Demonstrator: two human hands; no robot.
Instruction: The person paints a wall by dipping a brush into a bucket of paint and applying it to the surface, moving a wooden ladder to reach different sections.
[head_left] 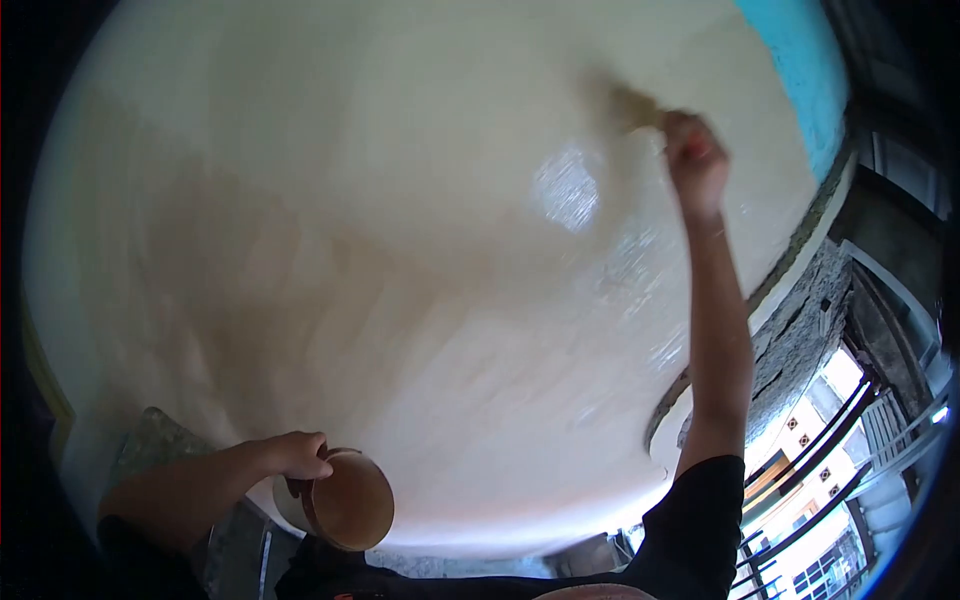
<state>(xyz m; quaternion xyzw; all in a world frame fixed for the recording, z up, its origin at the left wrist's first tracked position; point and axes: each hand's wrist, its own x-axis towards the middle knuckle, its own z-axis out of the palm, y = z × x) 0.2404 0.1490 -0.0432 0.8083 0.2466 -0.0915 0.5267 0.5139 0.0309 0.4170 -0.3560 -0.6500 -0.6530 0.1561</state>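
Observation:
My right hand (695, 155) is raised at the upper right, its fingers wrapped round the handle of a paintbrush (637, 108). The bristles lie against a cream-coloured wall (450, 230), blurred a little at the tip. Wet, shiny streaks mark the wall just below and left of the brush. Low on the left, my left hand (300, 456) grips the rim of a round paint pot (352, 500), fingers partly hidden behind it. The pot is tilted so that its tan, paint-coloured inside faces me.
A bright blue patch (800, 75) borders the cream area at the upper right. Along the right runs a rough, broken wall edge (800, 300). Beyond it are dark railings (815, 500) and a bright building outside. A grey slab-like thing (160, 445) stands behind my left forearm.

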